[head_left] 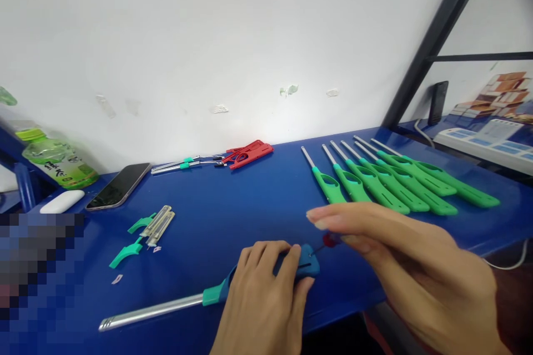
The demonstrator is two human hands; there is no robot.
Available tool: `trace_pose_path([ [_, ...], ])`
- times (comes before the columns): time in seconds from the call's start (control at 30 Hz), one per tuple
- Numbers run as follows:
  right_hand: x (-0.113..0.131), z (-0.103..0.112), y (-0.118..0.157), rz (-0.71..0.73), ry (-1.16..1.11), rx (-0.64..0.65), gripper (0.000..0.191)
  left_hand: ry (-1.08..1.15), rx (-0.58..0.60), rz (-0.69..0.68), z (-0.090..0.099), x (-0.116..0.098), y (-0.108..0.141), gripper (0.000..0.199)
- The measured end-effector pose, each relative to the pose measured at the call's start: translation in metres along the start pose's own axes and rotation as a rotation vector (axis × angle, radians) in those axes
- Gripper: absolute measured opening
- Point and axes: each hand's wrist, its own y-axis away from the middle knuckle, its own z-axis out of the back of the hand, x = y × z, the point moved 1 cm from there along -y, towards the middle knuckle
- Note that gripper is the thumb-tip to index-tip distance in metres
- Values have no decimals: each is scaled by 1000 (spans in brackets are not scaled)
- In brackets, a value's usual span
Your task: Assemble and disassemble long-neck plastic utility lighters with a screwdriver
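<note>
My left hand (266, 294) is closed over the handle of a blue lighter (308, 264), holding it against the table near the front edge. The lighter's silver tube (154, 310) points left, with a teal collar at its base. Just right of the handle, my right hand (416, 266) pinches a small screwdriver with a red handle (328, 240). Its thin shaft meets the end of the blue handle. Part of the red handle is hidden by my fingers. Beyond my right hand, several green lighters (362, 183) lie side by side.
Red casing halves (252, 154) and metal tubes (175, 166) lie by the wall. To the left are clear fuel tanks (160, 226), teal triggers (126, 253), a phone (119, 186), a white case (62, 201) and a green bottle (60, 161). A power strip (487, 147) is at the right.
</note>
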Motion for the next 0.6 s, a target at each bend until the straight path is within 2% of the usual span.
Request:
trace_pose_path([
  [0.07,-1,-6,-1,2,-47,-35,34,-10,53,2,-1,3,4,30],
  [0.17,-2,-16,-6,-28,-44,-87,24,-28,68,14,-3,5,6,28],
  [0.27,-2,-22,-12,-20,-5,-63,29,-38,66,18,-3,6,6,28],
  [0.37,-3,-26,-16,-46,-61,-8,34,-65,60,27,0,11,9,30],
  [0.47,-4,-33,-17,-55,-110,-92,31,-107,36,38,5,21,14,32],
  [0.53,-4,-36,-19,7,-55,-162,25,-133,19,29,7,26,19,34],
  [0.6,-4,-35,-23,36,29,-164,20,-151,8,8,8,29,23,35],
])
